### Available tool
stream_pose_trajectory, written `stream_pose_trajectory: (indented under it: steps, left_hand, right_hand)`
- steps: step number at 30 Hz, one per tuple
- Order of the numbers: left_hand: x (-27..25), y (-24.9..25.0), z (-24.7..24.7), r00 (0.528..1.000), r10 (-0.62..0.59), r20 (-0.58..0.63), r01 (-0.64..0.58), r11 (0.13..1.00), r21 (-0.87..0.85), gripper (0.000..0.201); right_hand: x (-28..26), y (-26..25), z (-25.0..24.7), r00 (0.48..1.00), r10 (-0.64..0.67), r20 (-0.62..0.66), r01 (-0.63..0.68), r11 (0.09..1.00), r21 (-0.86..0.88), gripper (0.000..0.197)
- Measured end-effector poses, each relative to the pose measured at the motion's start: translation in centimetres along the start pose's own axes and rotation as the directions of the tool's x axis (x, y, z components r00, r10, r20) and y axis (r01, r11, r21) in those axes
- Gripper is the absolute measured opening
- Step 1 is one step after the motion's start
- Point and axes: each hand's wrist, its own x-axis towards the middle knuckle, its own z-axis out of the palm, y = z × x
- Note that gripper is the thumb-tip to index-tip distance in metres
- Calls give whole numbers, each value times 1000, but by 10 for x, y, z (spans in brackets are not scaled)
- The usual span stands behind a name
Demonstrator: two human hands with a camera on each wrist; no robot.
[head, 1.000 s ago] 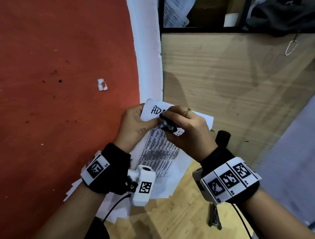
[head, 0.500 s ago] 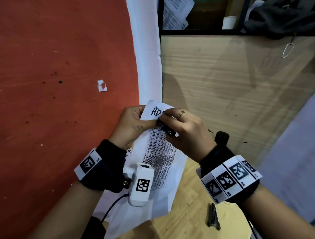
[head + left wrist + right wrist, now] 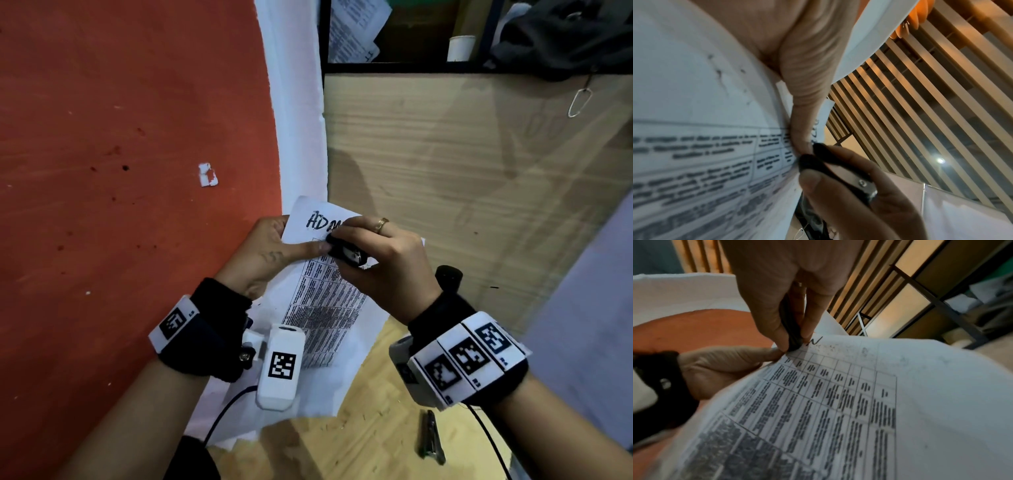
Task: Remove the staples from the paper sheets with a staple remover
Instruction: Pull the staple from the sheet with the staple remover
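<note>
Centre frame, the left hand [image 3: 263,257] pinches the stapled paper sheets [image 3: 329,301] at their top corner; the right hand [image 3: 383,260] squeezes the black staple remover [image 3: 346,251] there. Best to keep the corner taut and lift straight, lest the paper tear.

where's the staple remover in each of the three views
Head: the staple remover is at centre, pinched in the right hand, at the top of the paper sheets.
Left wrist: staple remover at lower centre, tip against the sheets.
Right wrist: staple remover just above centre, between the fingers.
Shared landmark: the left hand's thumb tip, right beside the remover's tip.
</note>
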Motion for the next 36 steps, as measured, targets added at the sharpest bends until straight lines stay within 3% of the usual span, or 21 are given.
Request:
stream_pose_trajectory:
  steps: [5,10,17,21,22,24,26,28,30,31,33,36]
  left_hand:
    - [1,1,4,999,33,-40,-33,999,-1,19]
    - [0,-4,12,989,129,-70,-126,991,37,19]
    - [6,-21,7,930,227,-289,-201,973,116,12]
    - [9,-25,-3,910,251,-330,-212,966,148,15]
    - [9,-25,-5,911,250,-328,-211,966,149,16]
    - [10,-26,-8,914,249,-319,-212,966,149,17]
    - [11,-26,-10,922,252,-293,-209,963,170,19]
    - [12,-25,-11,932,252,-261,-207,960,188,21]
    - [14,-23,-13,946,228,-232,-189,966,179,22]
    - [15,-22,-13,952,215,-218,-179,968,173,23]
    - [17,-19,-16,961,190,-202,-157,973,171,23]
    - [17,-15,-19,973,150,-174,-132,985,112,20]
  right_hand:
    - [-1,-1,-7,982,187,-40,-172,954,247,26]
    - [0,-6,-9,944,317,-88,-260,883,391,35]
    - [-22,8,-7,890,389,-236,-321,905,280,24]
    - [-82,37,13,842,517,-155,-502,855,129,23]
    - [-99,45,20,801,592,-91,-585,805,95,25]
    - [-129,59,28,655,755,45,-756,655,15,32]
    - [-148,67,31,534,839,103,-844,536,16,33]
    - [-149,68,28,424,888,180,-899,389,200,29]
    - [-140,69,25,344,874,342,-870,160,467,35]
    - [-135,70,24,332,852,405,-832,63,551,42]
    - [-124,74,23,356,797,488,-744,-74,664,63]
    - [-107,76,20,440,702,560,-661,-169,731,75]
